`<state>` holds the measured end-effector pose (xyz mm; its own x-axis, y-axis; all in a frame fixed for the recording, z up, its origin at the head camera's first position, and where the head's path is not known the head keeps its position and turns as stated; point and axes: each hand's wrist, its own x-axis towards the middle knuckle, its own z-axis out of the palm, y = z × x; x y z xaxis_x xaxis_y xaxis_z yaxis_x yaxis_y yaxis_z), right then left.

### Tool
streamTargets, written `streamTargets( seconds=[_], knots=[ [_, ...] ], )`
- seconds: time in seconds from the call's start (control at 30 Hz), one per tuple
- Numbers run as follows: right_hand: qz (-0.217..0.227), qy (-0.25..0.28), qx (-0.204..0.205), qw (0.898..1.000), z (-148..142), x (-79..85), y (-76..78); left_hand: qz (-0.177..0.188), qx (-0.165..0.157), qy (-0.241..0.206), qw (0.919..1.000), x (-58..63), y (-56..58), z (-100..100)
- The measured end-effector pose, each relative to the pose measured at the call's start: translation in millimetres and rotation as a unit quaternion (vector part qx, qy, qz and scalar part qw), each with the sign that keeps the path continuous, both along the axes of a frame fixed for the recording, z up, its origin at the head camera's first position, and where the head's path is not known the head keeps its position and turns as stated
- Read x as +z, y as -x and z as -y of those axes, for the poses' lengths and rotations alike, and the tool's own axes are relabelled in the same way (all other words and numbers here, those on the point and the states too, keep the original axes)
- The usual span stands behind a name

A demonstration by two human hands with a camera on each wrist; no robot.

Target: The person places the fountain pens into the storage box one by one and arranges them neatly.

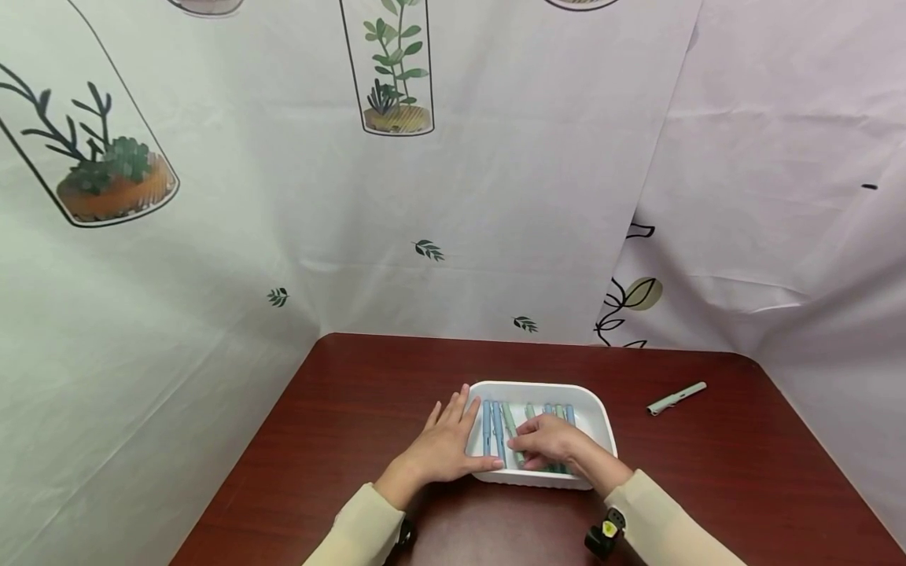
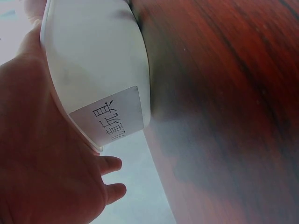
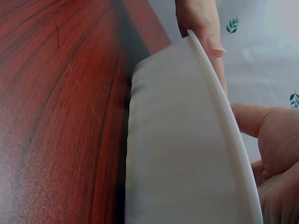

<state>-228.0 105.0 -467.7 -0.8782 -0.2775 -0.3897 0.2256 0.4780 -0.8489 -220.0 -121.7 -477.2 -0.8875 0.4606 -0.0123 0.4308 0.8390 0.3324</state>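
Observation:
A white tray (image 1: 593, 417) on the table holds several blue and green pens lying side by side. My left hand (image 1: 446, 446) rests at its left end with fingers straight and spread, the thumb lying over the near rim. Inside the tray, my right hand (image 1: 552, 440) pinches a light green pen (image 1: 507, 417), which lies at a slant. Left of that pen are a blue pen (image 1: 487, 424) and another blue pen (image 1: 498, 424). More pens sit partly hidden under the right hand. In the right wrist view the tray wall (image 3: 173, 140) hides the pens.
Off to the right on the dark red table (image 1: 382, 377) lies one light green pen (image 1: 677, 398). A printed label (image 2: 112, 116) is stuck to the tray's outer wall. White cloth with plant prints (image 1: 495, 196) hangs behind the table and at both sides.

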Motion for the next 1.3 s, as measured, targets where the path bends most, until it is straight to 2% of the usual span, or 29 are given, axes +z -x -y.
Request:
streamTargets(
  seconds=[0.3, 0.63, 0.77, 1.1, 1.3],
  knots=[
    [0.011, 0.047, 0.010, 0.999, 1, -2.1, -0.7, -0.004, 0.001, -0.003, 1.0000, -1.1, -0.5, 0],
    [0.023, 0.076, 0.016, 0.997, -6, 6.2, -0.5, -0.006, 0.002, -0.003, 1.0000, -1.5, 0.1, -1],
    [0.020, 0.088, 0.021, 0.996, -14, 11.9, 0.3, -0.002, 0.004, -0.006, 1.0000, -1.6, -0.1, 0],
    [0.007, 0.074, 0.011, 0.997, -40, 31.4, 7.3, 0.008, 0.007, -0.008, 0.9999, -1.5, 1.1, 1],
    [-0.009, 0.068, -0.018, 0.997, -64, 46.0, 11.2, 0.008, 0.006, -0.012, 0.9999, -1.1, 0.4, 0]
  ],
)
